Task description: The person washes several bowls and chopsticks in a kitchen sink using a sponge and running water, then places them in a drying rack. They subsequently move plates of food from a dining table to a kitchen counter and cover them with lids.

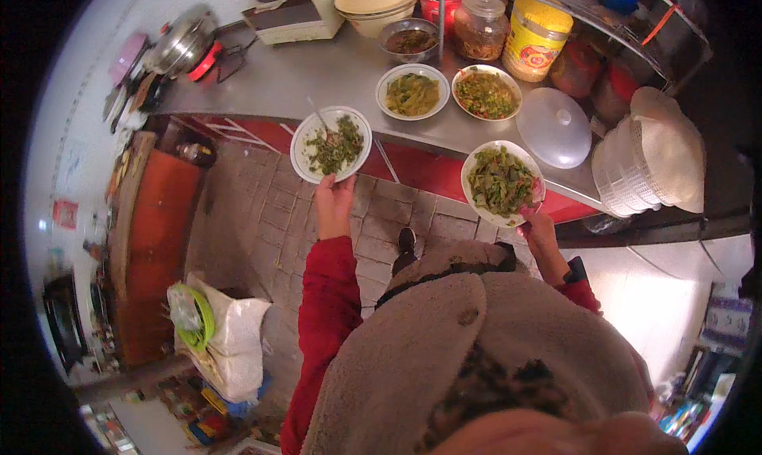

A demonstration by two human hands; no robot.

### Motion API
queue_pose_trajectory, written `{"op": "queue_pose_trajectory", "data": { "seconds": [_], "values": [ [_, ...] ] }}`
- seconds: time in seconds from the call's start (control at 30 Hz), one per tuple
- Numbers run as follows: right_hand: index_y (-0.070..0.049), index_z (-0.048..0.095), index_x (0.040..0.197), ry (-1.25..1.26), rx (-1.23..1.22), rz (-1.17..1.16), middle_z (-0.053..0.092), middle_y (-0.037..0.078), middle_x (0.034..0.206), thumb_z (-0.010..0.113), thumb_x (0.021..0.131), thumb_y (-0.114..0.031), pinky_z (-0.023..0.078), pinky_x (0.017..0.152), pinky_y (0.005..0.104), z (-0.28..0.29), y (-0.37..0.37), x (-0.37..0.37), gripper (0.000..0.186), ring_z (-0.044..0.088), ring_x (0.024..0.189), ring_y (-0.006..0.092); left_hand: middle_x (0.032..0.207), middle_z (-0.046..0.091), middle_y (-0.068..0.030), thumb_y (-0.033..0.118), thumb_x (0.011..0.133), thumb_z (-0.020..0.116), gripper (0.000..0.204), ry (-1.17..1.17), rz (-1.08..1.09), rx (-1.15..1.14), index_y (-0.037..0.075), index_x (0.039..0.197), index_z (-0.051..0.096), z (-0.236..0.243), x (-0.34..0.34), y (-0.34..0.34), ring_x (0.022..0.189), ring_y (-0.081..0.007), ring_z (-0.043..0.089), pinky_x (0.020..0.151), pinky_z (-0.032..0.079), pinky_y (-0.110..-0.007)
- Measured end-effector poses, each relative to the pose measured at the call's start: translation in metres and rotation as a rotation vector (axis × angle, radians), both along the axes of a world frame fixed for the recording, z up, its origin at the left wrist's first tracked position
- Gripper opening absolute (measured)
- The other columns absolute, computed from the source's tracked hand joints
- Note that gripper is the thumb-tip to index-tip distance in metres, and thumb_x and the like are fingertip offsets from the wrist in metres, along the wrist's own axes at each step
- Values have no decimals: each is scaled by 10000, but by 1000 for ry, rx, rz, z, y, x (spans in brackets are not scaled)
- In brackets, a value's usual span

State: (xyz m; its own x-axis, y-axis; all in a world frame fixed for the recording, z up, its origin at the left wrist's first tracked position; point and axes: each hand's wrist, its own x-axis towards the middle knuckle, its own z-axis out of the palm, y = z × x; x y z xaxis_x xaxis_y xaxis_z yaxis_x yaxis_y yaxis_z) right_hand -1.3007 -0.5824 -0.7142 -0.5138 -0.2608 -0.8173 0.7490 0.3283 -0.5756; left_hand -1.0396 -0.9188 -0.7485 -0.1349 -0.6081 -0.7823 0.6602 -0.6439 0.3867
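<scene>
My left hand (pixel 335 199) grips the near rim of a white plate (pixel 302 155) with chopped greens (pixel 337 144) and a spoon (pixel 318 115) leaning on its far side. This plate is up at the counter's front edge. On the right, my right hand (pixel 536 223) is closed on the near rim of a second white plate (pixel 484 210), heaped with leafy greens (pixel 502 181). Between and beyond the two, a plate of yellowish-green vegetables (pixel 413 95) and a bowl of chopped vegetables in sauce (pixel 486 92) stand on the counter.
Along the metal counter (pixel 262 90) stand a dark-filled metal bowl (pixel 409 40), a lidded pot (pixel 376 6), a glass jar (pixel 481 25) and a yellow tub (pixel 536 38). A metal lid (pixel 554 128) and stacked white baskets (pixel 635 165) are at right. A white sack (pixel 238 336) lies lower left.
</scene>
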Motion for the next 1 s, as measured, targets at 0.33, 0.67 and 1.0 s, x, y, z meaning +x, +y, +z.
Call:
{"op": "queue_pose_trajectory", "data": {
  "seconds": [0.33, 0.67, 1.0],
  "values": [
    [-35, 554, 968, 14, 43, -193, 585, 45, 794, 573, 765, -157, 436, 505, 264, -30, -45, 0, 237, 551, 615, 150, 1182, 429, -176, -69, 797, 387, 423, 51, -85, -26, 43, 1205, 368, -84, -79, -124, 1071, -332, 451, 897, 414, -497],
    [-24, 551, 955, 59, 159, -233, 587, 60, 849, 558, 797, -160, 479, 570, 272, -37, -87, -11, 209, 570, 719, 144, 1021, 526, -166, -4, 826, 433, 249, -17, -217, -7, -20, 1073, 464, -138, -125, -187, 952, -272, 524, 819, 478, -399],
    [-6, 566, 850, 113, 123, -196, 590, 62, 712, 557, 804, -230, 430, 478, 223, -30, -116, -44, 229, 544, 551, 132, 985, 530, -199, 119, 836, 492, 211, -82, -691, -30, -26, 988, 467, -91, -156, -192, 908, -289, 546, 763, 490, -374]
  ]
}}
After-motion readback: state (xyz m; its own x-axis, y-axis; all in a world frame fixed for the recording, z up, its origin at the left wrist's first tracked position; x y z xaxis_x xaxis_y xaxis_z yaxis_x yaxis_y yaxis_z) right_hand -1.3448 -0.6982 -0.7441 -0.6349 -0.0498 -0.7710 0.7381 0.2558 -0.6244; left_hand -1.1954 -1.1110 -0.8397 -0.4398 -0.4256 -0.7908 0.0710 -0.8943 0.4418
